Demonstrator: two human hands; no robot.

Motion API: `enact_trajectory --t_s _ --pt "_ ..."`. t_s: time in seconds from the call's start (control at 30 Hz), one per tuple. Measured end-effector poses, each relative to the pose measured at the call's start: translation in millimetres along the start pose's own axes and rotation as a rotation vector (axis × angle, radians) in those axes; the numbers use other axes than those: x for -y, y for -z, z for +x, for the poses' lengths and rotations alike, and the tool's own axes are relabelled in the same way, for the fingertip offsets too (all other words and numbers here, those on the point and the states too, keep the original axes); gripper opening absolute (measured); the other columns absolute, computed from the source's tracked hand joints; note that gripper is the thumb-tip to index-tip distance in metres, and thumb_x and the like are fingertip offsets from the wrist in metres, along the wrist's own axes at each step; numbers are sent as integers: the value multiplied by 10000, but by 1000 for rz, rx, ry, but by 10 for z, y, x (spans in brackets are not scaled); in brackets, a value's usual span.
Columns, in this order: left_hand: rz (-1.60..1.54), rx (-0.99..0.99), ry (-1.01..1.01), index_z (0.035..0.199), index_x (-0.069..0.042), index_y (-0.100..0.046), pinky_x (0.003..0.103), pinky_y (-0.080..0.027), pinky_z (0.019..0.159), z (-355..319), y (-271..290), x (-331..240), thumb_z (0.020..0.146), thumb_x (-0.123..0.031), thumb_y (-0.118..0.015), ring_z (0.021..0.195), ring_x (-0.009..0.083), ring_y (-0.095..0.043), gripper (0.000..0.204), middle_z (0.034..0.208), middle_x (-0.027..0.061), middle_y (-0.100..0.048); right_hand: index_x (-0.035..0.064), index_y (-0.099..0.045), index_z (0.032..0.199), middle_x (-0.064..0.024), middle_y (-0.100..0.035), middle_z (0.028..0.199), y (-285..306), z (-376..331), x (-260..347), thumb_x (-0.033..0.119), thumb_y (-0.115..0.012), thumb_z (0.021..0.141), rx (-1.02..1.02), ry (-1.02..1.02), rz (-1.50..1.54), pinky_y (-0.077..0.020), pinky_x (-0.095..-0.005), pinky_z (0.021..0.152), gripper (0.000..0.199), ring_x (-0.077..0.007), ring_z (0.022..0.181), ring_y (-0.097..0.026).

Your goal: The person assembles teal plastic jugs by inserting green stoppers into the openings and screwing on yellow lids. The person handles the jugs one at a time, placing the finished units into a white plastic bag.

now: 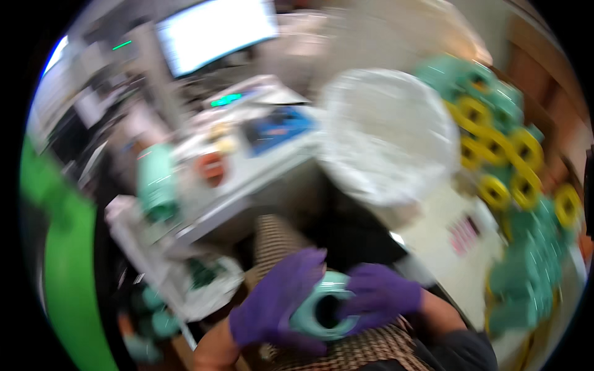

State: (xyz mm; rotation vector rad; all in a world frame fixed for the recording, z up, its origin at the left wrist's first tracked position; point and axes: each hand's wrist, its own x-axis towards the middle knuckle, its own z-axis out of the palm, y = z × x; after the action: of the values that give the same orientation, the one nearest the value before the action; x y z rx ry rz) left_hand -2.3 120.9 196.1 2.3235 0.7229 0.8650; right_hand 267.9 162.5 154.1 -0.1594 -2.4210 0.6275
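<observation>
head view: the picture is smeared with motion, so fine detail is lost. both hands wear purple gloves and meet low in the frame, over a checked brown cloth on the person's lap. the left hand [275, 297] wraps its fingers round the near left side of a pale teal roll [325, 306] with a dark hollow core, and the right hand [380, 295] presses against its right side, fingers curled over the rim. so the roll is clasped between the two hands, its open core facing the camera, well below the desk [247, 179].

as a judgement, the work looks part way through: one roll is in hand while a large heap of teal rolls with yellow cores [507, 167] is stacked at the right, running from the upper right down to the lower right edge. whether those are finished or waiting cannot be told.

packages and labels: a big clear plastic bag [387, 133], round and crinkled, sits at centre right, beside the heap. a white card with pink marks [464, 235] lies below it, too blurred to make out. on the desk sit a blue and black flat device [278, 127], an orange round thing [211, 167] and a teal package [154, 179] at its left end. a bright screen [213, 31] glows at the top. a green band [65, 260] curves down the left edge.
</observation>
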Motion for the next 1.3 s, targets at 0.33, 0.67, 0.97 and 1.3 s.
enact_trajectory --t_s 0.33,0.67,0.97,1.3 --pt "658 175 336 1379 -21 -545 475 -453 1020 158 383 -468 872 -374 -672 1174 407 -577 630 1288 229 -614 62 -640 1266 -153 -613 1169 476 -1029 708 378 -675 956 -260 -443 129 -495 -424 944 444 -332 1094 -592" --pt "-87 -583 517 1362 58 -524 427 -448 1021 -95 341 518 1063 -361 -460 1157 365 -573 519 1275 256 -590 22 -655 1099 -81 -657 931 675 -5739 3704 -47 -580 917 -1331 -1407 -1246 -556 -314 796 208 -191 860 -654" --pt "-431 -671 553 1372 60 -499 450 -456 1019 -239 -147 927 1052 -310 -479 1178 335 -572 490 1321 233 -576 57 -671 1147 -85 -667 1043 11 -6380 3408 63 -606 919 -1153 -2784 -1198 -547 -339 855 236 -216 963 -651" --pt "-687 -647 647 1391 14 -504 444 -478 1019 -494 -304 1335 1034 -321 -528 1193 302 -601 490 1357 182 -587 97 -689 1200 -89 -677 1167 -251 -6393 3096 185 -635 921 84 -3201 -465 -537 -367 920 297 -243 1079 -648"
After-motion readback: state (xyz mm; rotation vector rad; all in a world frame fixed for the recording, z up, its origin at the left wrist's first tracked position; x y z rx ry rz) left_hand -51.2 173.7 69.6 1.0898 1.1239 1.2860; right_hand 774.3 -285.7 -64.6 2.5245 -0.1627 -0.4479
